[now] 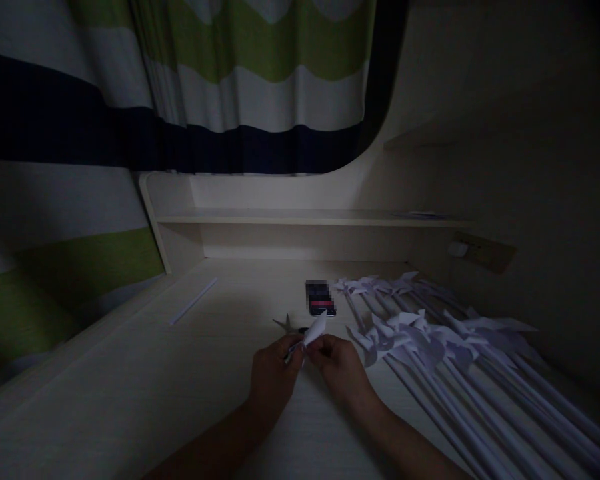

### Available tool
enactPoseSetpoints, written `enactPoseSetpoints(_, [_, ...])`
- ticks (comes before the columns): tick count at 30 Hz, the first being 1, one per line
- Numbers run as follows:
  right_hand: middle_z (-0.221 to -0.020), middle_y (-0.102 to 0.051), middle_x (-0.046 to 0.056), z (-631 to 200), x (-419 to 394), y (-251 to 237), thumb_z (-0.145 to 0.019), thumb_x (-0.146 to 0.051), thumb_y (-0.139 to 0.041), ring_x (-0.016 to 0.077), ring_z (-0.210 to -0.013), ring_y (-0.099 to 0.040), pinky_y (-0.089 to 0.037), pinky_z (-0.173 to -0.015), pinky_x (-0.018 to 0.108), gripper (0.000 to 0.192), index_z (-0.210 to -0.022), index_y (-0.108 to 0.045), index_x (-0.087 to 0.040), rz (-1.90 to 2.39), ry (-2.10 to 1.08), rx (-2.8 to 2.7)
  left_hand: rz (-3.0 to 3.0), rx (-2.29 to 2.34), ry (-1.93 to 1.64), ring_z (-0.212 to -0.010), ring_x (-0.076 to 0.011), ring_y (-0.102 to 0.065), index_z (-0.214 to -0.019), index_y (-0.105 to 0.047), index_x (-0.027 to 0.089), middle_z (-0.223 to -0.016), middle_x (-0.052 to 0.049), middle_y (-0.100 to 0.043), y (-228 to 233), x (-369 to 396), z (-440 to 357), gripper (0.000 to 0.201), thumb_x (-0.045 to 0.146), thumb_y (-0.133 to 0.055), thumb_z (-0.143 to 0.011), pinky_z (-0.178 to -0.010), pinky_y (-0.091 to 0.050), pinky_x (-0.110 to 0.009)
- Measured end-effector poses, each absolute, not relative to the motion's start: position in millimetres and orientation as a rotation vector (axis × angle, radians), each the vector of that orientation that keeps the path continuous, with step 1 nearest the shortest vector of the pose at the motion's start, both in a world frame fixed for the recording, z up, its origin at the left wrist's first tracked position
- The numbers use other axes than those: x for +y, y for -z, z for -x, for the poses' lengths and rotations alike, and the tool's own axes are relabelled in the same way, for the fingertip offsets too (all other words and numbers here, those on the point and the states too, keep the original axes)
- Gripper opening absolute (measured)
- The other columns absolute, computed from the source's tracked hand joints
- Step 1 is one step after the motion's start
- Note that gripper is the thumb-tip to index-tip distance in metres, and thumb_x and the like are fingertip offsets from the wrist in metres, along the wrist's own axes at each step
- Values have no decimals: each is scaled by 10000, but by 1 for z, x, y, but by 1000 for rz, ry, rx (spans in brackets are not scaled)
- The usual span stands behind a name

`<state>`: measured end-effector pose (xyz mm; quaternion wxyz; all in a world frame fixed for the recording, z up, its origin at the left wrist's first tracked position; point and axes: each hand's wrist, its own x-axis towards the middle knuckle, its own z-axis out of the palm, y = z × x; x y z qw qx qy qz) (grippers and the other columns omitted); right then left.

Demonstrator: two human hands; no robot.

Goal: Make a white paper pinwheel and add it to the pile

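Between my two hands is a folded white paper pinwheel [315, 329], one pointed blade standing up above the fingers. My left hand [274, 373] pinches its left side, with the fingers closed. From the right, my right hand [341, 368] grips the same paper between thumb and fingers. Just beyond the hands lie scissors [286, 325] with their blades apart, their handles partly hidden behind the paper. A phone [321, 298] rests on the table farther back.
Several white paper pinwheels on rolled paper sticks [420, 340] lie in two rows on the right. One loose paper stick [194, 301] is at the left of the tabletop [180, 400]. A shelf [300, 218] spans the back, below a striped curtain [270, 87]. A socket panel [485, 252] is on the right wall.
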<state>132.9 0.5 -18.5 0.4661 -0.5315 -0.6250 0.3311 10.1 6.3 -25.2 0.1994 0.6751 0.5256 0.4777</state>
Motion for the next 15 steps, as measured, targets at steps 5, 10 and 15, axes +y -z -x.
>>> enactPoseSetpoints(5, [-615,-591,23,-130,-5,16,-714,-149,-448,143,-581,-560,-425,-540,227,125,-644,-551,-155,1325,-605,-1619,-1902,1500,-1244,-626,-147,-617,-868,-667,219,-776,-6,-699,18,2,-11,245,280,-484,-717,-607,-429,-216])
enactPoseSetpoints(10, [-711,-583,121,-122,-15,20,-669,9,-392,204,-657,-543,-448,-612,308,230,-781,-577,-69,1205,288,-2011,-1933,1486,-1208,-627,-131,-616,-901,-657,218,-732,4,-695,12,-2,-11,270,269,-445,-741,-583,-426,-195])
enactPoseSetpoints(15, [-704,-583,148,-119,-15,22,-627,33,-404,238,-648,-532,-445,-592,347,265,-810,-584,-36,1157,535,-2107,-1958,1495,-1188,-581,-123,-608,-885,-661,216,-680,11,-690,12,-1,-11,267,245,-440,-739,-555,-423,-190])
